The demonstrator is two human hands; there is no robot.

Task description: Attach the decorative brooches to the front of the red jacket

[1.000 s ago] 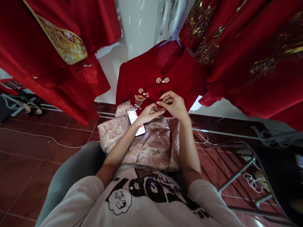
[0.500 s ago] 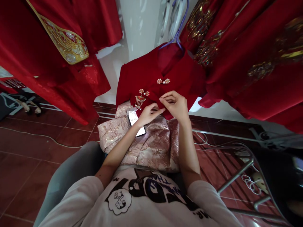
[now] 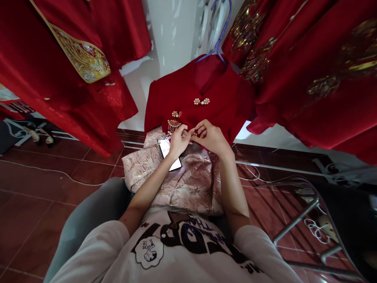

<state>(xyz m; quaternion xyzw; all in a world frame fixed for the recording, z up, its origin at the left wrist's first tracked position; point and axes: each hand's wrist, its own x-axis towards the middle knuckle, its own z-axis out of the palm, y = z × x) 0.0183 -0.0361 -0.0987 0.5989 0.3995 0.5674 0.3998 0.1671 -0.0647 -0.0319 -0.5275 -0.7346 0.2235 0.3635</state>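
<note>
Hands (image 3: 194, 138) on smooth red jacket (image 3: 188, 100)

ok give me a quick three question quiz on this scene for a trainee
1. True or false: both hands meet at the lower front edge of the red jacket.
2. What lies on the pink brocade fabric just under the left hand?
3. The purple hanger holds: A) the red jacket, B) the brocade fabric, C) a phone.

Key: 1 true. 2 a phone, screen lit. 3 A.
</note>
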